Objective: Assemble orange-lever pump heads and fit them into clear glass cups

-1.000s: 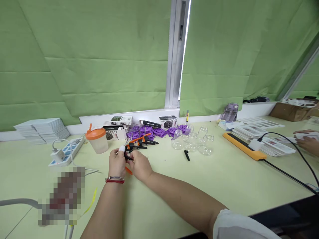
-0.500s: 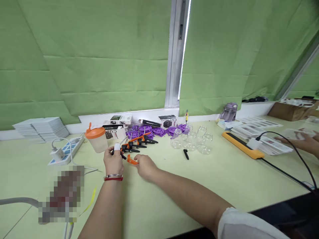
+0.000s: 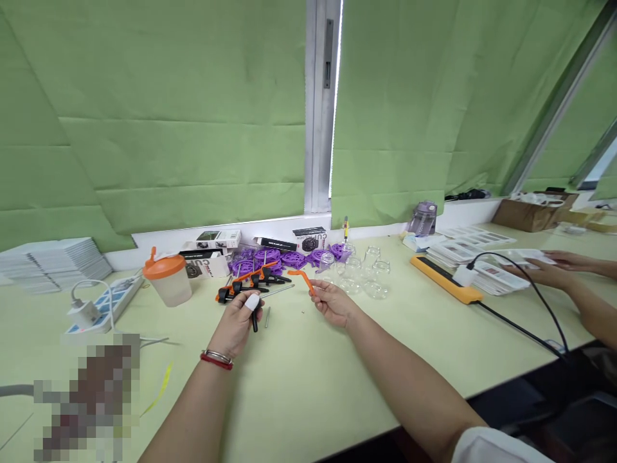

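My left hand (image 3: pixel 236 326), with a white cover on the thumb tip, is closed around a small black plastic piece (image 3: pixel 255 321) that points down. A thin metal rod (image 3: pixel 280 290) reaches right from beside this hand; whether the fingers hold it I cannot tell. Just right of the hand a screw (image 3: pixel 267 317) lies on the table. My right hand (image 3: pixel 333 303) pinches a bent orange plastic strip (image 3: pixel 304 280) by its lower end, above the table. Beyond my left hand lie several orange and black assembled parts (image 3: pixel 241 287), with purple openwork pieces (image 3: pixel 265 258) behind them.
Clear glass jars (image 3: pixel 354 273) stand behind my right hand. An orange-lidded cup (image 3: pixel 168 280) and a power strip (image 3: pixel 108 303) are at left. Small boxes (image 3: pixel 216 241) line the wall. Rightward are an orange power strip (image 3: pixel 446 280), its cable, and another person's hands (image 3: pixel 544 270) on printed sheets.
My right hand has moved right and away from my left, carrying the orange strip. The small black piece near the jars is gone from the table. The screw now shows.
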`<state>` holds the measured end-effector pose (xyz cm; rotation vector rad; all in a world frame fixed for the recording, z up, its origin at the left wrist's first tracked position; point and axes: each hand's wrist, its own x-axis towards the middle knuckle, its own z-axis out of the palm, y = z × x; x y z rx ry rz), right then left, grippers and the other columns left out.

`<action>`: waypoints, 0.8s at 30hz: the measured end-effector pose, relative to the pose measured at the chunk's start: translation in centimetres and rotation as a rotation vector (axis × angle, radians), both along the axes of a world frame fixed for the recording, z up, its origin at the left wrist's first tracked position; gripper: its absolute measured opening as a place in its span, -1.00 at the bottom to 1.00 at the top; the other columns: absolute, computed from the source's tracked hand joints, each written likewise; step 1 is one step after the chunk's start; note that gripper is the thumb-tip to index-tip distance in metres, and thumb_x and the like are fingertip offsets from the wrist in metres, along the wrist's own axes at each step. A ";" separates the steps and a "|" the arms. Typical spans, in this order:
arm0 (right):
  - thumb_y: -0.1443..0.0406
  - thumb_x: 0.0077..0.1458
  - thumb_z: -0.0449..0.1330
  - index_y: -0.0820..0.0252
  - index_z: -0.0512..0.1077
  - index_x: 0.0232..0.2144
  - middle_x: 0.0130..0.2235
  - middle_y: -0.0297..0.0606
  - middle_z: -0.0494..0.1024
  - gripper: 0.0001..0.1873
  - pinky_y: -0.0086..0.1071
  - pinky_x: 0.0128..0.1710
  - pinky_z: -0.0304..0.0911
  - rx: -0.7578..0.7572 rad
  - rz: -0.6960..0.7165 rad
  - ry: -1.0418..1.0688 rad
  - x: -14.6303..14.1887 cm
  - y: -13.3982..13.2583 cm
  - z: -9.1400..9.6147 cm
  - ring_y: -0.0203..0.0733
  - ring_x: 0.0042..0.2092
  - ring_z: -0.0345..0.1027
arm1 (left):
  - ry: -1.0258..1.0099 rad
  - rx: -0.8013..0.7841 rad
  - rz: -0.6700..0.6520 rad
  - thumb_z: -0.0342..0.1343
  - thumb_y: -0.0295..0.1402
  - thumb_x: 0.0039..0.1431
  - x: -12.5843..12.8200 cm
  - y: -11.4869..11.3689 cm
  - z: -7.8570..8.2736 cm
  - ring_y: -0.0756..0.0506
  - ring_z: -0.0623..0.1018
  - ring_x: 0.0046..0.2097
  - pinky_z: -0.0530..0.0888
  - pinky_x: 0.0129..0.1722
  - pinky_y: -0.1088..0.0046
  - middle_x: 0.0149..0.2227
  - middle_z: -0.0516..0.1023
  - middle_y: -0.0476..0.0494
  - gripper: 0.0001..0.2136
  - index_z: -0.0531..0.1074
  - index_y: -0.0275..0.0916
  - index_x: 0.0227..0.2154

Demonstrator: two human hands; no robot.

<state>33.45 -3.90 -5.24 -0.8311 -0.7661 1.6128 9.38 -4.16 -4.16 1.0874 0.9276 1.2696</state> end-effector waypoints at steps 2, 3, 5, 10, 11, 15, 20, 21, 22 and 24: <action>0.42 -0.10 0.34 0.25 0.40 -0.23 -0.47 -0.36 0.44 -0.68 -0.67 -0.60 0.18 0.003 0.033 0.036 0.4 -0.1 -0.3 -0.52 -0.55 0.23 | 0.014 0.020 -0.050 0.28 -0.14 -0.12 0.5 -0.4 0.0 0.05 0.41 -0.50 0.33 -0.46 0.50 -0.43 0.47 -0.02 -0.59 0.38 -0.28 -0.25; 0.41 -0.12 0.35 0.25 0.40 -0.24 -0.47 -0.35 0.43 -0.67 -0.67 -0.60 0.16 0.005 0.049 0.043 0.6 -0.1 -0.5 -0.51 -0.55 0.23 | 0.016 0.021 -0.064 0.28 -0.14 -0.12 0.7 -0.5 0.0 0.05 0.42 -0.50 0.34 -0.45 0.49 -0.43 0.47 -0.02 -0.59 0.38 -0.28 -0.25; 0.39 -0.15 0.38 0.25 0.41 -0.24 -0.46 -0.34 0.43 -0.64 -0.66 -0.62 0.12 0.011 0.083 0.045 0.7 -0.1 -0.8 -0.51 -0.54 0.21 | 0.012 0.013 -0.080 0.28 -0.14 -0.11 0.9 -0.6 -0.1 0.05 0.41 -0.49 0.34 -0.44 0.48 -0.42 0.47 -0.01 -0.60 0.38 -0.26 -0.24; 0.33 -0.21 0.42 0.25 0.42 -0.20 -0.45 -0.32 0.43 -0.55 -0.65 -0.66 -0.02 0.034 0.173 0.036 0.7 -0.3 -1.1 -0.51 -0.56 0.14 | -0.059 -0.005 -0.123 0.24 -0.17 -0.03 0.9 -0.7 -0.1 0.06 0.40 -0.47 0.34 -0.43 0.49 -0.39 0.46 -0.02 -0.65 0.37 -0.24 -0.23; 0.33 -0.22 0.43 0.24 0.42 -0.20 -0.45 -0.32 0.44 -0.53 -0.64 -0.65 -0.04 0.039 0.189 0.037 0.7 -0.3 -1.1 -0.51 -0.56 0.13 | -0.074 -0.010 -0.130 0.24 -0.17 -0.01 0.9 -0.8 0.0 0.06 0.40 -0.47 0.34 -0.43 0.49 -0.39 0.46 -0.03 -0.66 0.37 -0.25 -0.23; 0.31 -0.24 0.44 0.23 0.43 -0.18 -0.43 -0.29 0.45 -0.51 -0.63 -0.63 -0.07 0.052 0.232 0.040 0.6 -0.5 -1.2 -0.52 -0.55 0.11 | -0.106 -0.013 -0.154 0.23 -0.19 0.02 0.9 -1.0 0.2 0.07 0.39 -0.47 0.33 -0.43 0.50 -0.37 0.46 -0.05 -0.68 0.37 -0.25 -0.23; 0.29 -0.24 0.44 0.23 0.45 -0.17 -0.43 -0.30 0.44 -0.50 -0.62 -0.62 -0.08 0.088 0.297 0.042 0.4 -0.7 -1.4 -0.53 -0.55 0.10 | -0.101 0.028 -0.229 0.23 -0.22 0.03 0.9 -1.0 -0.1 0.04 0.41 -0.42 0.35 -0.38 0.46 -0.32 0.45 -0.10 -0.67 0.37 -0.24 -0.17; 0.28 -0.24 0.44 0.23 0.46 -0.17 -0.43 -0.29 0.44 -0.50 -0.62 -0.62 -0.09 0.101 0.318 0.040 0.3 -0.7 -1.5 -0.53 -0.55 0.10 | -0.094 0.040 -0.249 0.24 -0.23 0.02 0.9 -1.1 -0.1 0.03 0.41 -0.41 0.35 -0.37 0.45 -0.31 0.45 -0.10 -0.66 0.37 -0.23 -0.15; 0.27 -0.23 0.44 0.22 0.46 -0.18 -0.43 -0.29 0.44 -0.51 -0.62 -0.63 -0.11 0.114 0.340 0.037 0.2 -0.8 -1.5 -0.52 -0.55 0.10 | -0.084 0.051 -0.268 0.25 -0.23 0.01 0.9 -1.2 -0.2 0.02 0.41 -0.39 0.36 -0.36 0.44 -0.29 0.45 -0.10 -0.65 0.37 -0.22 -0.14; 0.26 -0.22 0.44 0.21 0.48 -0.19 -0.42 -0.28 0.45 -0.53 -0.62 -0.64 -0.13 0.135 0.381 0.035 0.2 -0.8 -1.7 -0.52 -0.55 0.12 | -0.056 0.077 -0.305 0.26 -0.24 -0.02 1.0 -1.3 -0.2 0.01 0.42 -0.37 0.36 -0.33 0.42 -0.25 0.45 -0.11 -0.62 0.37 -0.20 -0.13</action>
